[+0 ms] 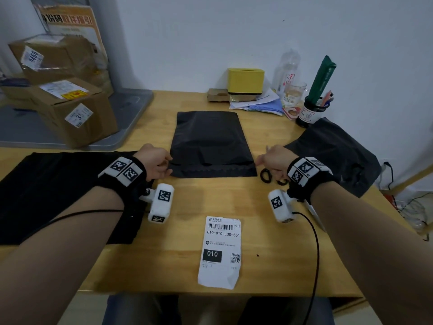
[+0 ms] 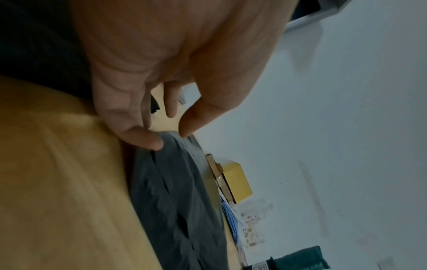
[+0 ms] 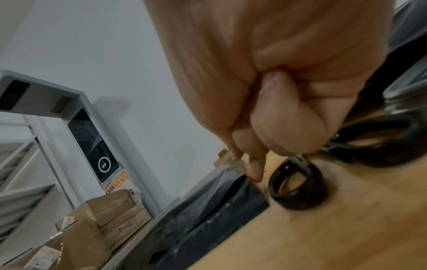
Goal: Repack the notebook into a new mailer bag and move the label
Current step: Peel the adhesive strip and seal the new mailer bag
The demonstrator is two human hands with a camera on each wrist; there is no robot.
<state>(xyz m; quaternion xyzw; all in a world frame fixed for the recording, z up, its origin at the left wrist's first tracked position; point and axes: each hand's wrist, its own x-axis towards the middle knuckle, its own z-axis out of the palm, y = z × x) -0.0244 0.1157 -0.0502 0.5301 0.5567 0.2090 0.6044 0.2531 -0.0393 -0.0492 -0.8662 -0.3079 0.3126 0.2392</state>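
Black mailer bag (image 1: 210, 144) lies flat at table (image 1: 187, 207) centre. Left hand (image 1: 155, 164), at its 8 o'clock corner, touches the edge with relaxed fingers (image 2: 148, 138). Right hand (image 1: 273, 160), at 4 o'clock, is loosely curled, grasping nothing, beside scissors (image 1: 266, 175). Label (image 1: 220, 252) lies at 6 o'clock.

The head camera looks forward and down from above onto the light wooden table (image 1: 178, 231), taking in both forearms. The left wrist camera sits close under the left hand (image 2: 175, 60), facing across the flat black plastic mailer bag (image 2: 175, 201). The right wrist camera, equally near the right hand (image 3: 277, 73), faces the opposite way; all three share that bag (image 1: 210, 141) (image 3: 208, 206).
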